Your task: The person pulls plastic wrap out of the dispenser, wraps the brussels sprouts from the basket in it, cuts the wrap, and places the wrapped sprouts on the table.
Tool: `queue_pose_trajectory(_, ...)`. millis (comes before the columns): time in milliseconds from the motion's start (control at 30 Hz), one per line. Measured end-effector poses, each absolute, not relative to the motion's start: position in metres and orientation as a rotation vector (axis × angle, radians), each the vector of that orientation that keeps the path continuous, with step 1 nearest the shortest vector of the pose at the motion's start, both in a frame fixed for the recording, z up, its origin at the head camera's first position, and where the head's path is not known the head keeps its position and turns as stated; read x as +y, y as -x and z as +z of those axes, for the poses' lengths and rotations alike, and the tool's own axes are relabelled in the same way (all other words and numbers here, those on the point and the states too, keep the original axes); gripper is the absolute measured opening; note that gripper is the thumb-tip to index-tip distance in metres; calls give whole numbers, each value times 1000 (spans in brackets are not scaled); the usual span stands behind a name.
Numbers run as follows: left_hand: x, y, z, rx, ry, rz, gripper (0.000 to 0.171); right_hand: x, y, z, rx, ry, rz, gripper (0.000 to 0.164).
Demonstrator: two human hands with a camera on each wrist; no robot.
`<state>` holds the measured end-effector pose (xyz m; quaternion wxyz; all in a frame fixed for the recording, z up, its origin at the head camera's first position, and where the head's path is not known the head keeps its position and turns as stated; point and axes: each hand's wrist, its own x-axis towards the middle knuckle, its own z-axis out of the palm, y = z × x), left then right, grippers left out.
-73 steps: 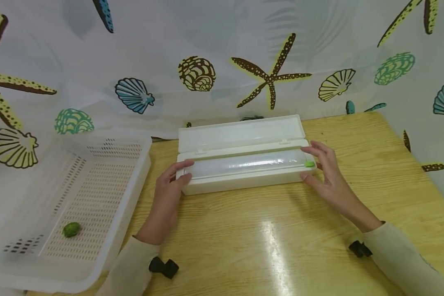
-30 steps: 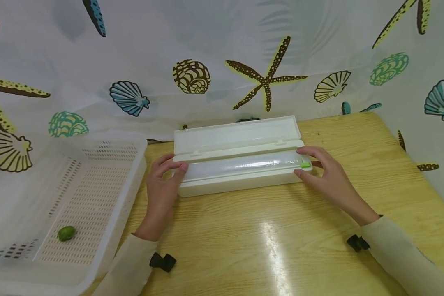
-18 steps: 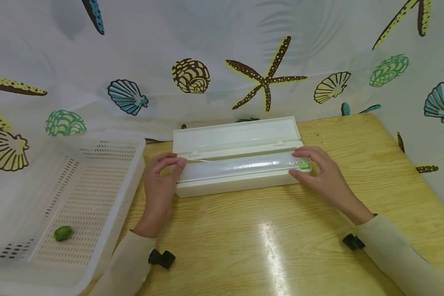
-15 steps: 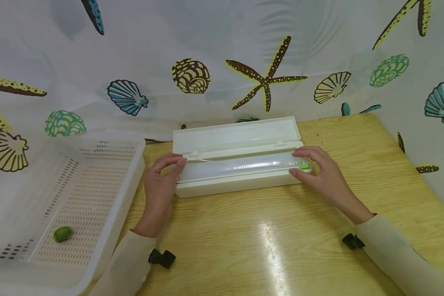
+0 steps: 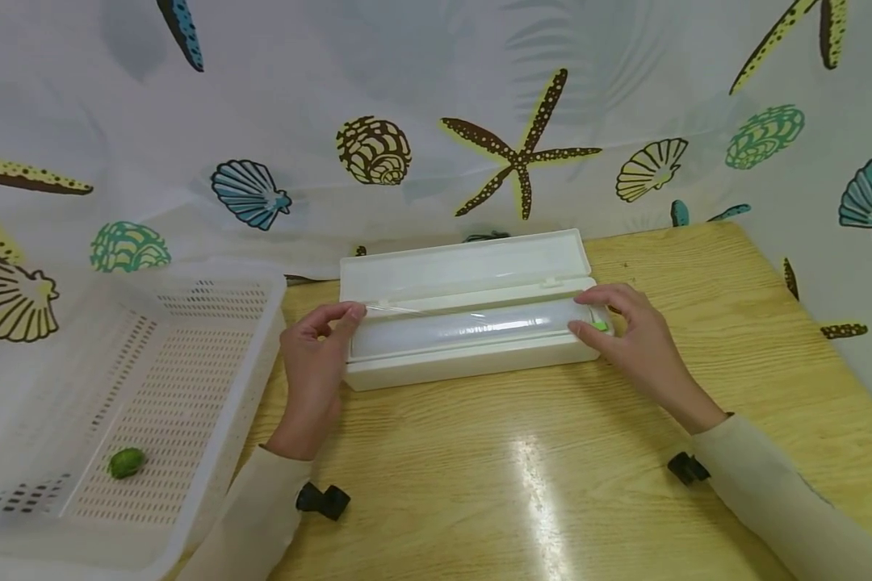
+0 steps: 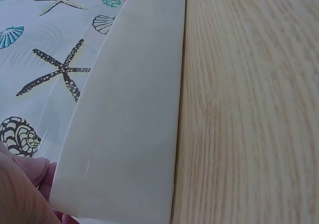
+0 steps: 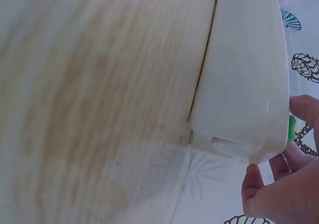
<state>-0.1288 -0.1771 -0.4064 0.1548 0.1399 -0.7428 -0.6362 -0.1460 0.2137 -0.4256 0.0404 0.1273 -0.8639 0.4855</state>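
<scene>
- Pinching the edge of the clear film (image 5: 400, 310) between thumb and fingers, the left hand (image 5: 314, 355) works at the left end of the white box (image 5: 472, 361); the lifted edge presumably is held there to keep it apart from the layer beneath.
- The right hand (image 5: 635, 331) curls its fingers around the box's right end, thumb at the front edge, likely to steady the box against the pull opposite. Whether these fingers also take hold of film cannot be told.
- The lid (image 5: 472, 262) is swung back towards the patterned cloth (image 5: 298, 64), probably to give full access to the roll (image 5: 465, 327).
- The box lies lengthwise on the tabletop (image 5: 436, 468), centre of the frame, apparently so that both ends are within reach.
- The basket (image 5: 232, 436) occupies the lower left of the frame, beside the work area; one small green fruit (image 5: 126, 462) lies inside.
- Appearance: the box is plain, smooth and off-white; the roll is pale and glossy, with bright reflections; a bright green part (image 5: 600, 326) marks the right end.
</scene>
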Motion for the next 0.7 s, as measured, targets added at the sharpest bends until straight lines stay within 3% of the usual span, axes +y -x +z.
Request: queue_pose_trajectory(700, -177, 134, -404, -2087, -456, -1838, 20, 207, 151, -423, -2596, -371, 1400, 7)
